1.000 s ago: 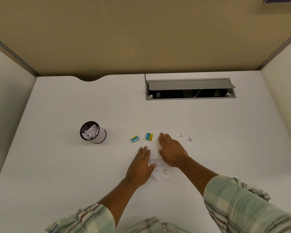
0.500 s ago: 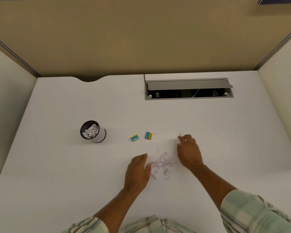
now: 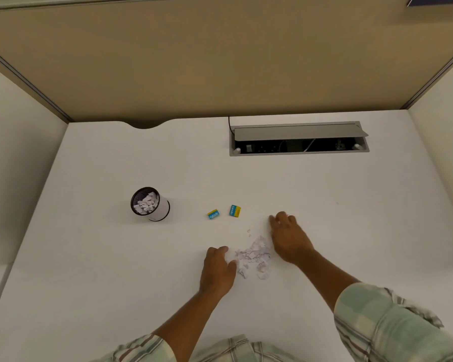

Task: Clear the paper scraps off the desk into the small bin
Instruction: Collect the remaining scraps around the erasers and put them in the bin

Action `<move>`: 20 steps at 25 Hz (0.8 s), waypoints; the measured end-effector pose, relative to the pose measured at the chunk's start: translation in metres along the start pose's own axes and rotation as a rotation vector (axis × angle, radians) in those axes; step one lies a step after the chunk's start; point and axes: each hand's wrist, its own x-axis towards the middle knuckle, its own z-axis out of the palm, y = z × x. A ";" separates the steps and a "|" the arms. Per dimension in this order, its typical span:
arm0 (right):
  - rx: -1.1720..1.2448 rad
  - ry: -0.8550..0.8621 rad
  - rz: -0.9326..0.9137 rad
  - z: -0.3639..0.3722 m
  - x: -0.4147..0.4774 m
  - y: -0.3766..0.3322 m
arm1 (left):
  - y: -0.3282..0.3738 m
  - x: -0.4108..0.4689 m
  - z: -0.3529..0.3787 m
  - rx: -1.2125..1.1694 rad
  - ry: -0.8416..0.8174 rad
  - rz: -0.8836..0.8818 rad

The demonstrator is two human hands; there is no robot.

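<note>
The left hand and right hand, fingers loosely curled and holding nothing, flank and touch the paper scraps between them.

desk white | scraps white | sleeves green plaid

You have two hands, one bin, two erasers, one scrap pile, and one cable box.
</note>
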 end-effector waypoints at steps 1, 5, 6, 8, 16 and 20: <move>-0.021 -0.008 -0.048 0.007 -0.009 -0.009 | 0.002 -0.001 0.003 0.002 -0.010 0.009; 0.041 -0.072 -0.148 0.031 -0.039 -0.031 | 0.008 -0.003 0.007 0.021 -0.028 0.024; 0.141 -0.075 -0.109 0.029 -0.042 -0.031 | 0.008 -0.003 0.005 0.025 -0.026 0.027; 0.382 -0.042 0.043 0.020 -0.045 -0.025 | 0.003 -0.003 0.001 0.029 -0.012 0.003; 0.509 -0.159 0.272 0.038 -0.068 -0.039 | -0.007 -0.005 0.005 -0.014 -0.020 -0.137; 0.522 -0.089 0.262 0.035 -0.052 -0.055 | 0.014 0.001 0.012 -0.095 -0.021 -0.153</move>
